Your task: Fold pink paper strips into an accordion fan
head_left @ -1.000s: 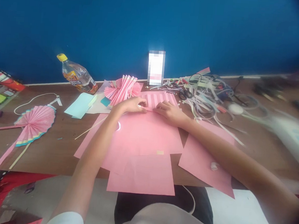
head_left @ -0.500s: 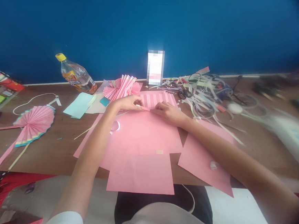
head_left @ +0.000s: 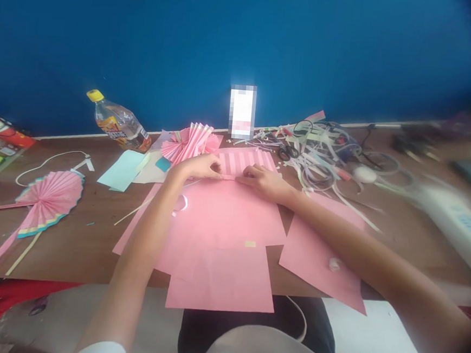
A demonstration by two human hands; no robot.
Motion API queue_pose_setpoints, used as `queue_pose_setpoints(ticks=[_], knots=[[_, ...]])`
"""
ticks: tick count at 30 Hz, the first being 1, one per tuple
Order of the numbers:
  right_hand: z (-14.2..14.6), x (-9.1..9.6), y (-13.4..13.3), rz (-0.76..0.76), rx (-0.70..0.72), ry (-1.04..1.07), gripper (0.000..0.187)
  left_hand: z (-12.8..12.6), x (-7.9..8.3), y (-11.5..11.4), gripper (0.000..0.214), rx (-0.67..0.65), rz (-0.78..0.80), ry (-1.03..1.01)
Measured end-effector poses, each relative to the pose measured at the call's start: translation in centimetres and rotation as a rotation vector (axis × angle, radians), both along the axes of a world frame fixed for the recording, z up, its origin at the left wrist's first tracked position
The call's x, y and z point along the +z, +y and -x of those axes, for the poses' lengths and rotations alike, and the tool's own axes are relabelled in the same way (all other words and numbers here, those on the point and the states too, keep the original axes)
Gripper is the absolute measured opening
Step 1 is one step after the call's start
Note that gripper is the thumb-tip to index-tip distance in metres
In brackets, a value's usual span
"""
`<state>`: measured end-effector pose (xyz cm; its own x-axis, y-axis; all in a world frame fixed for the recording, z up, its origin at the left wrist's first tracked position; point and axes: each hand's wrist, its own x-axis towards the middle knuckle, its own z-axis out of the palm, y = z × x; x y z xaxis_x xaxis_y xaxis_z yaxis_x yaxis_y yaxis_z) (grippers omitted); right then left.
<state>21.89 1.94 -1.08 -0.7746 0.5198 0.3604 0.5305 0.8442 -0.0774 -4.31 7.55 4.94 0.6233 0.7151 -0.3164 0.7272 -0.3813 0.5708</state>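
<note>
Through my remote view, the pleated paper [head_left: 247, 160] lies at the far end of the flat pink sheets [head_left: 224, 219] — its near fold pinched by my left hand [head_left: 201, 167] and right hand [head_left: 268, 184]. Scissors [head_left: 290, 150] rest just beside its right edge.

Yellow-capped bottle [head_left: 119, 125] before blue wall [head_left: 168, 46]

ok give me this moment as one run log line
left hand: touching pleated pink paper, near edge | right hand: touching same edge | nearer: flat pink sheets | left: pink fan, bottle
</note>
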Motion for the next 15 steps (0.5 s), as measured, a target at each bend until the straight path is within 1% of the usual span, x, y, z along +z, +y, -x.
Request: queue_pose_setpoints(ticks=[5,8,15], knots=[[-0.03,-0.03,0.10,-0.002,0.001,0.003,0.043,0.16,-0.18,0.33,0.037,0.033,0.007,-0.017],[-0.01,0.00,0.12,0.000,0.002,0.000,0.043,0.29,-0.22,0.47,0.038,0.026,0.016,-0.024],[0.00,-0.10,0.20,-0.004,0.005,0.017,0.043,0.14,0.25,0.17,0.035,0.076,0.017,0.002]])
